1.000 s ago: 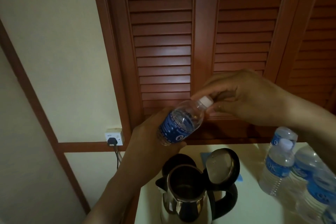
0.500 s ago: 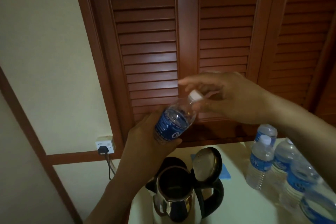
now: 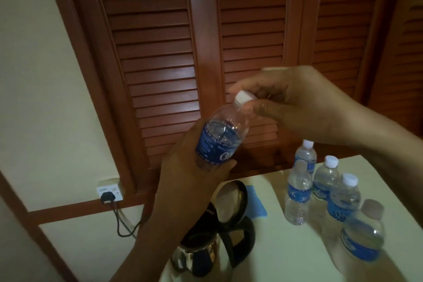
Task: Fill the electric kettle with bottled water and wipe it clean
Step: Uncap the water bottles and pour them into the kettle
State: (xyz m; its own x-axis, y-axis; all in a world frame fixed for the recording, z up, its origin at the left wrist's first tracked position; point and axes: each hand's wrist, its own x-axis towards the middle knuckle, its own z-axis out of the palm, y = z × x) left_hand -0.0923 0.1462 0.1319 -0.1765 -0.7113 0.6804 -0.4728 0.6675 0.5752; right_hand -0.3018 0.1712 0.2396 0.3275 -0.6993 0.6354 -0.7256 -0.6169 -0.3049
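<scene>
My left hand grips a small water bottle with a blue label, tilted up to the right above the kettle. My right hand pinches its white cap with curled fingers. The steel electric kettle stands on the pale table below my left wrist, its black lid flipped up and its black handle to the right. My left forearm hides part of the kettle's mouth.
Several more capped water bottles stand on the table at the right. A blue cloth lies behind the kettle. A wall socket with a black plug and cable is at the left. Wooden louvred doors fill the background.
The view has shifted, so the kettle and bottles sit lower and further right. Both hands stay on the bottle; my right fingers have closed tighter round the cap.
</scene>
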